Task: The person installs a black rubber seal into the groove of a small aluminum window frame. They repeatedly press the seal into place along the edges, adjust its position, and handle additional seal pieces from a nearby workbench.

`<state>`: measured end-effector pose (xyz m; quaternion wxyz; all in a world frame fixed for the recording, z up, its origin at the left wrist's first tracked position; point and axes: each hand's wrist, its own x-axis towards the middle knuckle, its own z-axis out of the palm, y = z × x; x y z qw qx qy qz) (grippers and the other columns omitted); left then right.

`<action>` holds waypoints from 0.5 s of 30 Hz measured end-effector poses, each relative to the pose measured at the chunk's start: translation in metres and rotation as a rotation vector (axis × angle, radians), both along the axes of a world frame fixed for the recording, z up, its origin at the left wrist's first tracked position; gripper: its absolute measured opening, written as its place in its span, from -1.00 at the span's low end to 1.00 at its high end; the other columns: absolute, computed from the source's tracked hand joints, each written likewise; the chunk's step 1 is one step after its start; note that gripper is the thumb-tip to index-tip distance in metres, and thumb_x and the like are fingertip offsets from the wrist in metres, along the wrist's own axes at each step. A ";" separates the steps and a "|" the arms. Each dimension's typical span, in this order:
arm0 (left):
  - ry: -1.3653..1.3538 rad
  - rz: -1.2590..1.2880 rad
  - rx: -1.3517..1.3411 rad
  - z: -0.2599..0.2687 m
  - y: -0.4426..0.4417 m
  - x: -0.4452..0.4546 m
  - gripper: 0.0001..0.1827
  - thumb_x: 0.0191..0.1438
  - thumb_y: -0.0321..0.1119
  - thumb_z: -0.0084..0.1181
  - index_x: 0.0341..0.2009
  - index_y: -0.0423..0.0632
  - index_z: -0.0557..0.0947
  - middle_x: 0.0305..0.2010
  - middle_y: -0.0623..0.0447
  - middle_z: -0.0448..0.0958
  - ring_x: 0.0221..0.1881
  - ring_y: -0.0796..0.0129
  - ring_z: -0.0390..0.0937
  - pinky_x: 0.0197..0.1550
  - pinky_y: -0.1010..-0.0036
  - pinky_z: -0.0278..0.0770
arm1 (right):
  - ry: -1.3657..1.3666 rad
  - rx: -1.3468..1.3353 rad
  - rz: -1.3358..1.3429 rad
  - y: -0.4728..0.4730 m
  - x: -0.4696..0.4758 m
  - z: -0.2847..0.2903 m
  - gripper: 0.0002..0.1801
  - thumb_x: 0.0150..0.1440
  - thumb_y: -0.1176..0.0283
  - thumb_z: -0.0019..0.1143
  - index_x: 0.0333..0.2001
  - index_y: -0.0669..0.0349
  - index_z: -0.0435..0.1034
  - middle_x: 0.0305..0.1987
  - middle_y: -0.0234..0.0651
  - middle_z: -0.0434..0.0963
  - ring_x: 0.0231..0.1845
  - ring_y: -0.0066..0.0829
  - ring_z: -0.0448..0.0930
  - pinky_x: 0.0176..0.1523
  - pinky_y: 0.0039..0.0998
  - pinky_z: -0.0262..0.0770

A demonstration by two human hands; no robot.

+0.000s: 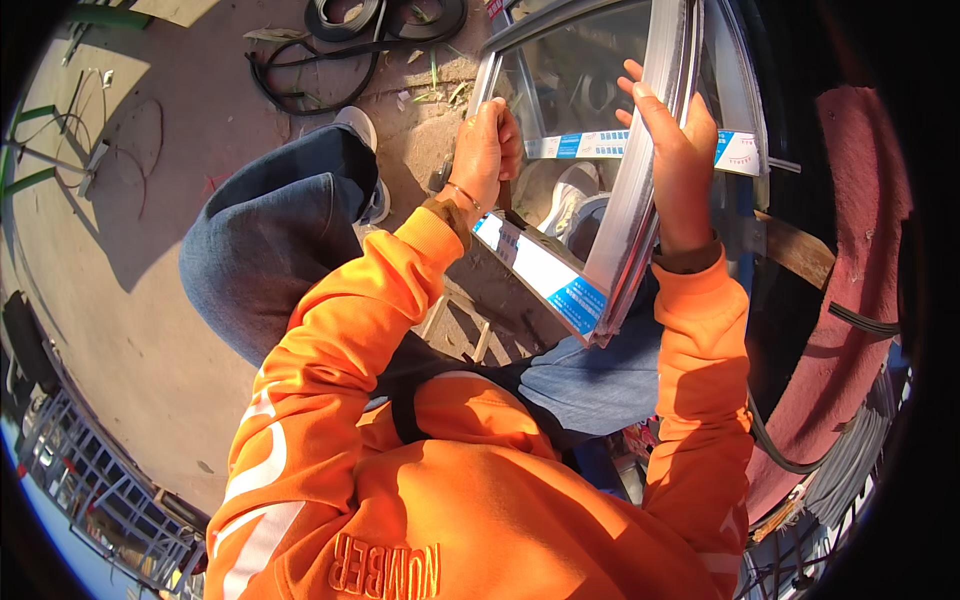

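Note:
A metal-framed window sash (634, 217) stands tilted across my lap, with blue-and-white printed protective film (540, 270) along its lower rail. My right hand (681, 161) wraps around its thick long side, fingers showing past the inner edge. At the opposite side my left hand (484, 154) is closed in a fist around the narrow left edge. Something thin and dark brown shows just below that fist; what it is cannot be told. Behind the sash is another framed pane (577, 75) with similar film.
Coiled black rubber strips (322, 75) lie on the dusty concrete ground (180, 330) ahead. Red padding or carpet (855, 262) covers a surface at right, near a wooden piece (795, 247) and a bundle of grey strips (847, 457). A green-legged metal stand (34, 154) is at far left.

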<state>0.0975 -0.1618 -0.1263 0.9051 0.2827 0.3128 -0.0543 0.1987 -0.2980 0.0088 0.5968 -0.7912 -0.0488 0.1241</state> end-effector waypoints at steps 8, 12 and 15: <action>0.044 -0.010 -0.059 -0.013 -0.010 0.000 -0.44 0.39 0.14 -0.10 -0.58 0.14 0.21 -0.68 0.25 0.05 -0.71 0.51 -0.03 -0.64 0.49 -0.12 | -0.010 -0.013 0.025 -0.006 0.002 -0.001 -0.54 0.29 0.37 0.15 0.19 0.41 0.42 0.15 -0.11 0.63 0.05 -0.43 0.64 0.13 -0.38 0.55; 0.071 -0.028 -0.013 -0.012 -0.018 -0.002 -0.44 0.40 0.16 -0.10 -0.57 0.13 0.23 -0.69 0.24 0.08 -0.71 0.51 -0.01 -0.65 0.49 -0.11 | -0.002 -0.002 0.010 -0.009 0.004 0.003 -0.56 0.29 0.42 0.12 0.17 0.47 0.42 0.16 -0.06 0.62 0.12 -0.41 0.64 0.17 -0.37 0.55; 0.073 -0.004 -0.052 -0.020 -0.018 -0.007 -0.44 0.40 0.18 -0.10 -0.56 0.12 0.26 -0.69 0.23 0.10 -0.72 0.50 0.00 -0.65 0.49 -0.10 | 0.010 0.029 0.008 -0.009 0.002 0.002 -0.57 0.28 0.42 0.14 0.16 0.46 0.43 0.14 -0.09 0.63 0.06 -0.44 0.65 0.14 -0.39 0.55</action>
